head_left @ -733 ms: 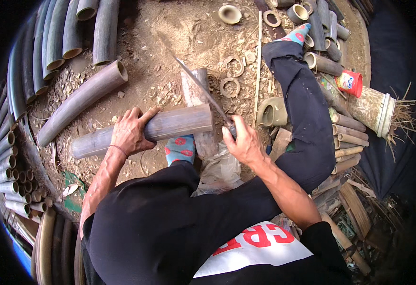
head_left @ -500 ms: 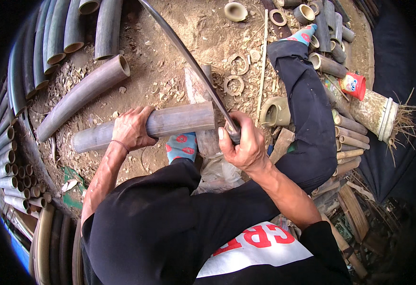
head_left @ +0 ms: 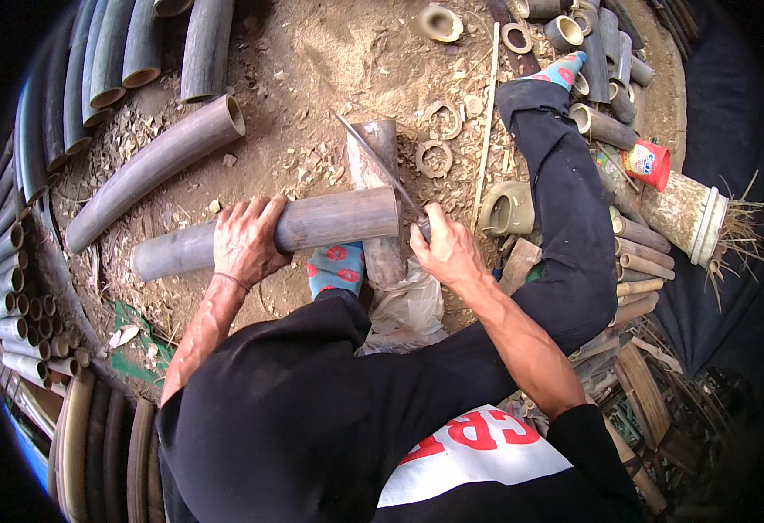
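Observation:
My left hand (head_left: 249, 240) is wrapped over a thick grey-brown bamboo tube (head_left: 338, 220), holding it nearly level across the ground. The tube's right end rests on a short log (head_left: 385, 260). Beside that end, my right hand (head_left: 448, 254) is closed around the handle of a long-bladed knife (head_left: 380, 163). Its thin dark blade slants up and left past the tube's end, over the log; whether it touches the bamboo I cannot tell. My foot in a blue and red sock (head_left: 336, 268) is just below the tube, its toes partly hidden by it.
A loose bamboo tube (head_left: 155, 174) lies to the left, with rows of long tubes (head_left: 142, 44) behind it. Cut bamboo rings (head_left: 434, 159) and chips litter the dirt. Short bamboo pieces (head_left: 604, 126), a red packet (head_left: 647, 163) and a pale container of sticks (head_left: 682, 213) stand right of my leg.
The knife blade has swung down from its raised position to beside the tube's right end. My left hand has shifted slightly right along the tube.

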`<state>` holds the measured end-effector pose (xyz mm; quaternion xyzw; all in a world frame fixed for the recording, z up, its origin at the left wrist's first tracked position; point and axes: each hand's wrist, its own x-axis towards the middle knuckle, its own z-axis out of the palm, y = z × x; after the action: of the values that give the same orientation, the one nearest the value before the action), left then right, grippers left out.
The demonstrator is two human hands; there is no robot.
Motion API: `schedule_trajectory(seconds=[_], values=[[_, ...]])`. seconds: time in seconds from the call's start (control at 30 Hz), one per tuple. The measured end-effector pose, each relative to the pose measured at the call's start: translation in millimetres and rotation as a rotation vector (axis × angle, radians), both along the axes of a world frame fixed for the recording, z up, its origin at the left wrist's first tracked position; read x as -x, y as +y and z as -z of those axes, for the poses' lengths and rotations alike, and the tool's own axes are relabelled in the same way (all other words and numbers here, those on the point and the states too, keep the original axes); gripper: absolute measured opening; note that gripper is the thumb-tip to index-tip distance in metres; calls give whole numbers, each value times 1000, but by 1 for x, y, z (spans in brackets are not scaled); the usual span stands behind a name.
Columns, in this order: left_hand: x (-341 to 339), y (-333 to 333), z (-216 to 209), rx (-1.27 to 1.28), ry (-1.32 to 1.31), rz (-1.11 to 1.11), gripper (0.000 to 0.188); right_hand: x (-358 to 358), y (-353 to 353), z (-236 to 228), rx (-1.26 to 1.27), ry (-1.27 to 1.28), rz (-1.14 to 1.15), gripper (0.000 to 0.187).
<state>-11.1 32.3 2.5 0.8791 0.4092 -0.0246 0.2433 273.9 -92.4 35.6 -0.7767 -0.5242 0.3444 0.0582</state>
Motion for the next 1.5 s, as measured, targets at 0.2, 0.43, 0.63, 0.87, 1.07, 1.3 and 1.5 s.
schedule_trajectory(seconds=[0.2, 0.43, 0.63, 0.87, 1.07, 1.3, 1.5], values=[[10, -17, 5, -167, 2, -17, 66, 24, 16, -46, -627, 144, -22, 26], [5, -25, 8, -294, -41, -52, 60, -2, 11, -14, -239, 89, -29, 28], [9, -38, 20, -398, -61, -80, 59, 18, 8, -25, -484, 63, -80, 24], [10, -45, 24, -458, -53, -128, 55, 16, 18, -34, -419, 198, 3, 31], [2, -54, 22, -440, 0, -207, 65, -2, 5, -1, -5, 93, 28, 32], [23, 27, -15, 433, 210, 44, 100, -6, -16, 2, -107, 188, 121, 34], [8, 23, -17, 264, 229, 55, 91, 8, -6, -33, -187, 169, 131, 34]])
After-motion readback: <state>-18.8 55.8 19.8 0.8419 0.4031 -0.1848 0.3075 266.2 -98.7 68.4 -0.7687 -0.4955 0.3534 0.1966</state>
